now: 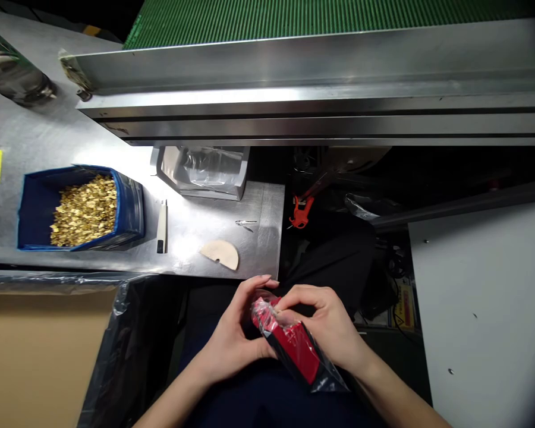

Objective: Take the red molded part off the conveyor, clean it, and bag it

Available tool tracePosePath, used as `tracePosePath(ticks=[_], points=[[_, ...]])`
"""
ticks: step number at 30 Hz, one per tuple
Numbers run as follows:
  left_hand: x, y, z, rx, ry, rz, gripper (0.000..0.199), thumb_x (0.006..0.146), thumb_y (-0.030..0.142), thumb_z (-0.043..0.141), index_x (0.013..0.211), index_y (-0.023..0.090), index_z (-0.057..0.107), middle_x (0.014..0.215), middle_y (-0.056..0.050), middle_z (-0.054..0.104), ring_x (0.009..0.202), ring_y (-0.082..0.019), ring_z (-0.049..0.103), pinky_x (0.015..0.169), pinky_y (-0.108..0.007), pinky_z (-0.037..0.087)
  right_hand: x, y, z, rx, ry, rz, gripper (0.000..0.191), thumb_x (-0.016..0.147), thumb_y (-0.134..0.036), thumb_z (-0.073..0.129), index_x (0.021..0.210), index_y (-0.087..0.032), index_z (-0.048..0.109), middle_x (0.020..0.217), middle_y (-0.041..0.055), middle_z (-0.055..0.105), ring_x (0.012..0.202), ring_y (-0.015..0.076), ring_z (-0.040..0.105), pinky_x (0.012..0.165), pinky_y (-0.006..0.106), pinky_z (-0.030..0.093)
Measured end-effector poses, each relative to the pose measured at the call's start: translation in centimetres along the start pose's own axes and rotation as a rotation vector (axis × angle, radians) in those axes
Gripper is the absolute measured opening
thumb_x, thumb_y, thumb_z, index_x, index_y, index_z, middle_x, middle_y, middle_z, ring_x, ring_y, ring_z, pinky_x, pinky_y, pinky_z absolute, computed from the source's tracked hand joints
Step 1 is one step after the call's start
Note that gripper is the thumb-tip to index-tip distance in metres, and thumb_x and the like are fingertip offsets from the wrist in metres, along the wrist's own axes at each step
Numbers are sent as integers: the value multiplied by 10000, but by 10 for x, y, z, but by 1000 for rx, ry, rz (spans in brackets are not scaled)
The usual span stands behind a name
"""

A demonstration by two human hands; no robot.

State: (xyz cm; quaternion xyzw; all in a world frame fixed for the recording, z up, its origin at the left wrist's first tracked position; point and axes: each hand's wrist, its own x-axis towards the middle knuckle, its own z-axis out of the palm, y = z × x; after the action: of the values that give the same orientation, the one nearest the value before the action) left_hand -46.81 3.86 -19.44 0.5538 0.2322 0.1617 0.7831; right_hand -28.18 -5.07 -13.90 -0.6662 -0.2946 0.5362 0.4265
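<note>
A red and black item in a clear plastic bag is held over my lap; what the item is I cannot make out. My left hand wraps round the bag's upper left side, thumb beneath it. At the bag's top end, my right hand pinches the plastic with thumb and forefinger. Beyond the hands, on the metal table, lie a pale half-round piece with a small notch, a thin metal pin-like piece and a white-handled cutter-like tool.
A blue bin full of small gold pieces stands at the left. Near it is a grey tray with clear bags. A metal conveyor rail with a green ribbed belt crosses the back. An orange clamp hangs beyond the table edge.
</note>
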Motion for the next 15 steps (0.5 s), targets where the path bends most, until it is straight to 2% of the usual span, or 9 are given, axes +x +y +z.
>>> tracePosePath(ticks=[1,3,5,8,12,15], points=[[-2,5,0,37,0,60,767,755,291,934,1402,413,540,1407,-56,549,1225,-260,599,1034,-352,501,-1,3,1,47,-26,73,5,833,-214,813,837,-217,811,799,-14,770,737,120,675,706,213,509],[-5,15,-1,157,-60,116,562,769,263,922,1259,355,663,1258,-47,612,1128,-227,629,978,-315,510,-4,12,4,130,-69,191,40,790,-175,819,808,-193,788,739,-27,740,660,98,619,633,199,468],[-9,25,-4,248,-131,62,395,763,220,922,1092,282,713,1063,-27,644,978,-187,641,870,-275,513,-9,21,7,173,-94,257,59,755,-160,829,777,-174,776,693,-31,713,609,83,568,588,193,427],[-13,34,-10,262,-161,-48,323,760,202,920,1001,241,709,985,-15,660,880,-165,634,777,-257,496,-15,30,10,220,-149,313,80,764,-232,847,789,-167,807,736,8,749,624,97,588,604,208,437],[-17,34,-20,172,-212,-151,201,809,270,887,942,232,742,993,-22,653,889,-172,630,811,-282,487,-17,30,9,241,-287,261,144,843,-338,819,879,-204,858,876,60,782,793,161,678,729,258,492],[-22,24,-20,12,-187,-243,252,751,302,931,900,216,746,1054,-36,618,934,-185,603,836,-297,468,-18,29,7,207,-354,189,139,886,-365,790,897,-248,863,915,31,706,871,152,641,808,272,472]])
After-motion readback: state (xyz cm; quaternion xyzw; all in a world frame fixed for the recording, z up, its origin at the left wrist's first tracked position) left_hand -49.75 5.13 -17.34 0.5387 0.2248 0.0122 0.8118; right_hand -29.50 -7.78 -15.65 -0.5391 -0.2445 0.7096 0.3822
